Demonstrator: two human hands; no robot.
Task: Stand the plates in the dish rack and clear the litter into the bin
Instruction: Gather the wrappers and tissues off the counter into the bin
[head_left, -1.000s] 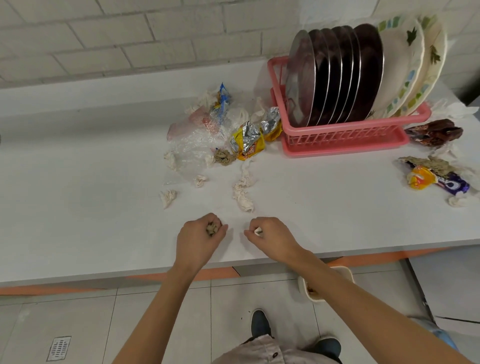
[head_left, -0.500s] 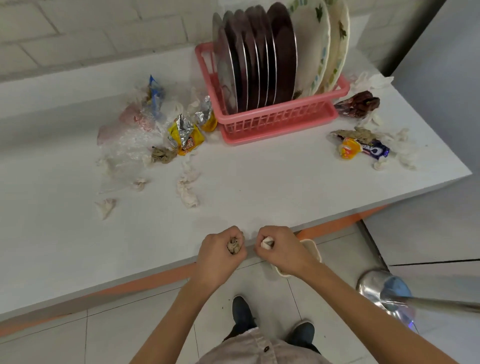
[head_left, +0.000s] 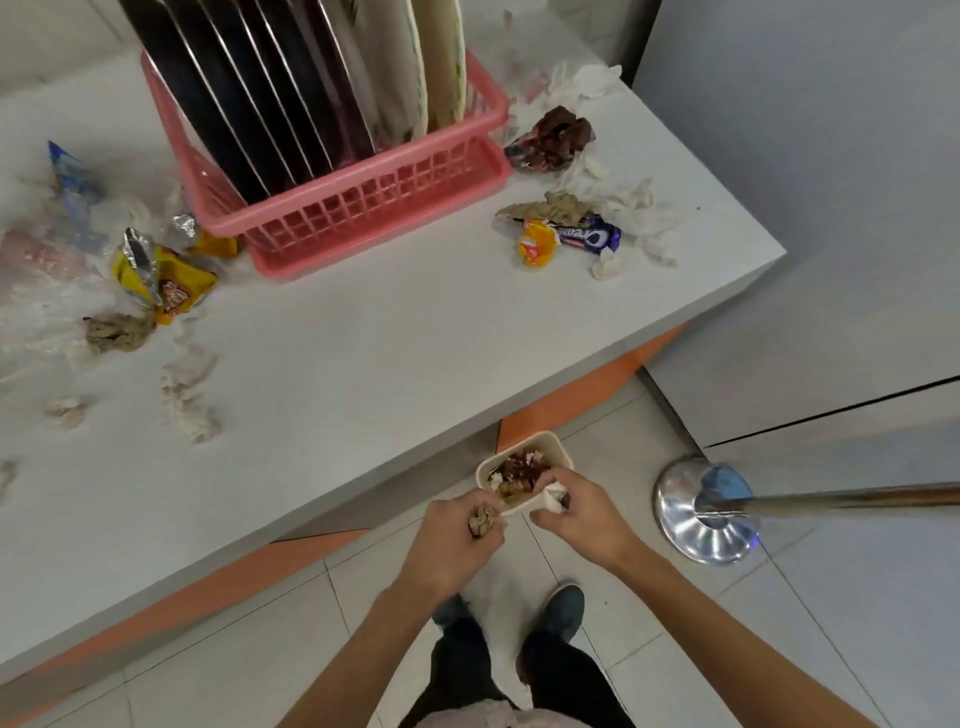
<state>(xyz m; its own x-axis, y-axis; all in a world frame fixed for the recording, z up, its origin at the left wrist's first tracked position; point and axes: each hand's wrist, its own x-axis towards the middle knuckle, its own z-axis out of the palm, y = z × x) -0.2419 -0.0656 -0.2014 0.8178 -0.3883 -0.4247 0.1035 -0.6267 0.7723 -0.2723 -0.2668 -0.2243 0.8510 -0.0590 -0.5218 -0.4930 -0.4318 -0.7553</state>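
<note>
Several plates (head_left: 291, 88), dark steel ones and pale patterned ones, stand upright in the pink dish rack (head_left: 363, 208) on the white counter (head_left: 395, 332). My left hand (head_left: 452, 535) grips a brownish crumpled scrap (head_left: 482, 518) just left of the small cream bin (head_left: 550, 447) on the floor. My right hand (head_left: 582, 512) pinches a white tissue wad (head_left: 551, 493) over the bin's near edge. The bin holds dark and white litter.
Wrappers and tissue bits lie left of the rack, such as a yellow foil packet (head_left: 161, 280) and torn tissue (head_left: 187, 400). Right of it lie a blue biscuit wrapper (head_left: 587, 239) and a brown wrapper (head_left: 550, 137). A steel post base (head_left: 701, 514) stands at right.
Both hands came off the counter's front edge with their scraps and dropped down to the bin on the floor. The view swung right and downward.
</note>
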